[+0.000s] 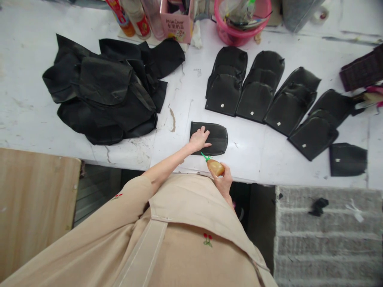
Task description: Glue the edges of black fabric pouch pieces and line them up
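Observation:
A black piece (218,137) with one rounded end lies flat on the white table (179,99), its rounded end toward the right. My left hand (200,139) rests on its left part with the fingers spread. Just below its lower edge, my right hand (224,179) is wrapped round a small squeeze bottle (215,168) with amber contents. The bottle's green nozzle points up and left, close to the lower edge of the black piece; whether it touches cannot be made out.
At the left is a loose heap of black pieces (104,83). Overlapping black pieces (224,91) fan out in several stacks to the right, and a single one (348,159) lies beyond. Bottles (134,18), a pink box (177,24) and a pink basket (236,38) stand at the back.

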A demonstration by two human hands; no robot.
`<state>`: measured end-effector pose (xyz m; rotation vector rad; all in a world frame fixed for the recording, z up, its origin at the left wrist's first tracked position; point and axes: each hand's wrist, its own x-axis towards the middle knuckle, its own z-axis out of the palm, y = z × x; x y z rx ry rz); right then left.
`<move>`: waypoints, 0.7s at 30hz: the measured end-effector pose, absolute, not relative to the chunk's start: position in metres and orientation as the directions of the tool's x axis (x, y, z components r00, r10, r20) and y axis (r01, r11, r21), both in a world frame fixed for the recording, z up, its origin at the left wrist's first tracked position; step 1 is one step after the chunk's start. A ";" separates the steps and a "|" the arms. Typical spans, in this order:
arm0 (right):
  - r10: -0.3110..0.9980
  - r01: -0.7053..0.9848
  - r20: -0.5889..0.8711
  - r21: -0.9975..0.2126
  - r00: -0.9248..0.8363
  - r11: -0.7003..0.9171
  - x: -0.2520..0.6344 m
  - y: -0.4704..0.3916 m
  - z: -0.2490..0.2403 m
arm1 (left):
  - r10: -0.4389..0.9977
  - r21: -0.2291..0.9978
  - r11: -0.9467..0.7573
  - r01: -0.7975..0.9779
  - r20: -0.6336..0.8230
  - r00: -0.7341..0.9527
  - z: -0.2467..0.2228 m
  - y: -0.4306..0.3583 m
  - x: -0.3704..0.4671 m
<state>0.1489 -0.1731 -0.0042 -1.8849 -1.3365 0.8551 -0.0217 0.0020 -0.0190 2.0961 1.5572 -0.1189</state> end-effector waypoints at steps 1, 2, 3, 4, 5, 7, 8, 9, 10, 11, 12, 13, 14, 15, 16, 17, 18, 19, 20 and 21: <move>0.957 0.524 -0.126 -0.814 0.263 -0.251 0.148 -0.173 -0.004 | 0.874 0.403 -0.193 0.895 -0.344 0.343 -0.022 0.002 -0.027; 0.959 0.526 -0.120 -0.815 0.258 -0.244 0.146 -0.173 -0.005 | 0.884 0.462 -0.176 0.869 -0.314 0.346 -0.024 0.001 -0.033; 0.962 0.528 -0.114 -0.817 0.249 -0.234 0.145 -0.172 -0.005 | 0.897 0.525 -0.155 0.837 -0.280 0.341 -0.027 -0.001 -0.040; 0.965 0.529 -0.111 -0.818 0.236 -0.223 0.143 -0.172 -0.005 | 0.912 0.583 -0.130 0.802 -0.247 0.327 -0.029 -0.003 -0.046; 0.969 0.531 -0.110 -0.820 0.221 -0.214 0.142 -0.172 -0.005 | 0.929 0.628 -0.103 0.771 -0.217 0.300 -0.031 -0.006 -0.053; 0.974 0.537 -0.109 -0.819 0.197 -0.200 0.139 -0.171 -0.006 | 0.960 0.670 -0.038 0.742 -0.180 0.212 -0.033 -0.013 -0.066; 0.976 0.541 -0.106 -0.818 0.189 -0.193 0.137 -0.170 -0.007 | 0.971 0.667 0.004 0.745 -0.180 0.156 -0.032 -0.017 -0.072; 0.978 0.547 -0.100 -0.817 0.182 -0.185 0.136 -0.170 -0.007 | 0.976 0.655 0.056 0.754 -0.194 0.097 -0.032 -0.020 -0.077; 0.981 0.552 -0.091 -0.816 0.174 -0.174 0.135 -0.169 -0.008 | 0.973 0.635 0.119 0.763 -0.227 0.037 -0.031 -0.023 -0.082; 0.983 0.557 -0.081 -0.815 0.166 -0.161 0.134 -0.168 -0.009 | 0.962 0.613 0.187 0.768 -0.274 -0.015 -0.031 -0.025 -0.087; 0.985 0.562 -0.071 -0.814 0.155 -0.147 0.132 -0.167 -0.009 | 0.944 0.591 0.250 0.767 -0.325 -0.057 -0.030 -0.027 -0.090; 0.988 0.566 -0.063 -0.814 0.142 -0.134 0.131 -0.165 -0.010 | 0.924 0.574 0.302 0.761 -0.372 -0.086 -0.030 -0.028 -0.093; 0.990 0.569 -0.058 -0.813 0.130 -0.123 0.130 -0.164 -0.011 | 0.906 0.564 0.338 0.754 -0.411 -0.099 -0.030 -0.028 -0.094; 0.991 0.571 -0.056 -0.813 0.118 -0.114 0.129 -0.164 -0.012 | 0.892 0.559 0.360 0.747 -0.440 -0.100 -0.030 -0.028 -0.095; 0.993 0.572 -0.056 -0.813 0.107 -0.107 0.128 -0.163 -0.013 | 0.882 0.558 0.371 0.743 -0.461 -0.094 -0.030 -0.028 -0.096; 0.994 0.570 -0.059 -0.815 0.095 -0.103 0.127 -0.162 -0.013 | 0.874 0.556 0.378 0.740 -0.479 -0.086 -0.030 -0.027 -0.095; 0.994 0.566 -0.064 -0.818 0.086 -0.102 0.126 -0.161 -0.013 | 0.865 0.553 0.384 0.739 -0.496 -0.078 -0.031 -0.027 -0.094; 0.994 0.560 -0.071 -0.822 0.077 -0.103 0.125 -0.160 -0.012 | 0.857 0.550 0.390 0.739 -0.511 -0.072 -0.031 -0.026 -0.093; 0.994 0.552 -0.081 -0.827 0.070 -0.106 0.124 -0.159 -0.011 | 0.850 0.547 0.397 0.737 -0.522 -0.071 -0.031 -0.026 -0.092; 0.993 0.541 -0.094 -0.833 0.067 -0.115 0.123 -0.158 -0.009 | 0.844 0.547 0.405 0.732 -0.532 -0.070 -0.032 -0.026 -0.091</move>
